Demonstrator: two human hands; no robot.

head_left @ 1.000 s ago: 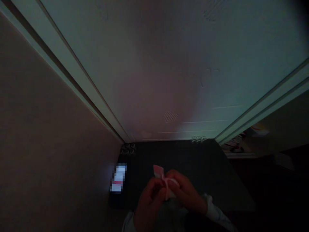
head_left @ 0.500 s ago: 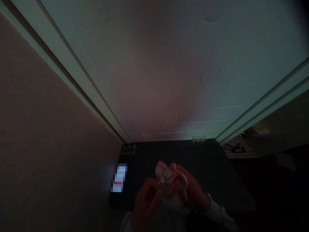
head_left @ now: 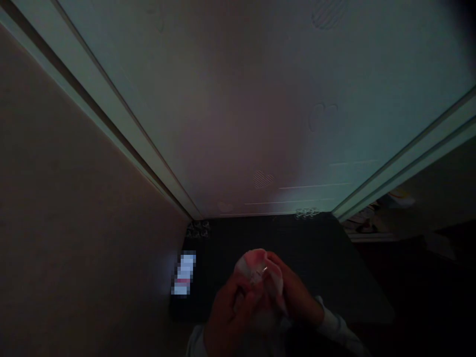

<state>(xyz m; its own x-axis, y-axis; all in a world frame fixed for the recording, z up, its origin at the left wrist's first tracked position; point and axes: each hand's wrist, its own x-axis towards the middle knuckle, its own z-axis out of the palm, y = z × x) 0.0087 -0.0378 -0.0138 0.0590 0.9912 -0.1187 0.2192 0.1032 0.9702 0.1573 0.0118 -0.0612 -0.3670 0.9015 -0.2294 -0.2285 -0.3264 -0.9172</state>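
Observation:
The scene is very dim. A small pale pink, soft-looking item [head_left: 258, 267], perhaps cloth or crumpled paper, is held up over a dark tabletop [head_left: 316, 258]. My left hand [head_left: 225, 317] grips it from below left with curled fingers. From the right, my right hand [head_left: 293, 295] closes its fingers round the item's upper part. Both wrists show pale sleeves. What the item is exactly cannot be made out.
A glowing pixelated screen or card [head_left: 183, 273] lies at the table's left edge. Small shiny things [head_left: 198, 229] sit in the far left corner, and another cluster [head_left: 307, 213] by the wall. A pale wall panel [head_left: 260, 109] rises behind. Cluttered shelves [head_left: 372, 223] stand to the right.
The pink item has been turned and bunched from a flatter pointed shape into a rounder lump, and both hands have shifted slightly up around it.

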